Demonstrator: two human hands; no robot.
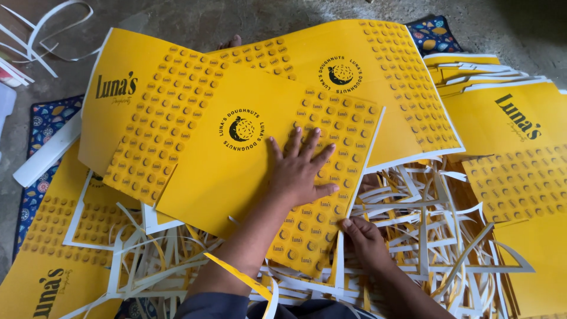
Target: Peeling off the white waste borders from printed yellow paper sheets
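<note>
Top sheet: a yellow printed card sheet (260, 159), round black emblem near its middle and a dotted pattern along its right part, lay tilted on top of the pile, directly in front of the person.
Left hand: the left hand (298, 171) lay flat on the sheet just right of the emblem, fingers spread and straight, palm down, gripping nothing.
Right hand: the right hand (366, 239) sat at the sheet's lower right edge, fingers curled at or under the white border; whether they pinched it, I could not tell.
Beneath: a second yellow sheet (384, 71) with the same emblem lay under the top one, reaching up and to the right.
Offcuts: a heap of white paper strips (431, 236) lay below and to the right of the hands, touching the right hand.
Right side: a stack of yellow sheets (514, 147) lay near the strips.
Floor: a patterned mat (44, 127) showed at the left, on grey concrete (236, 18).
</note>
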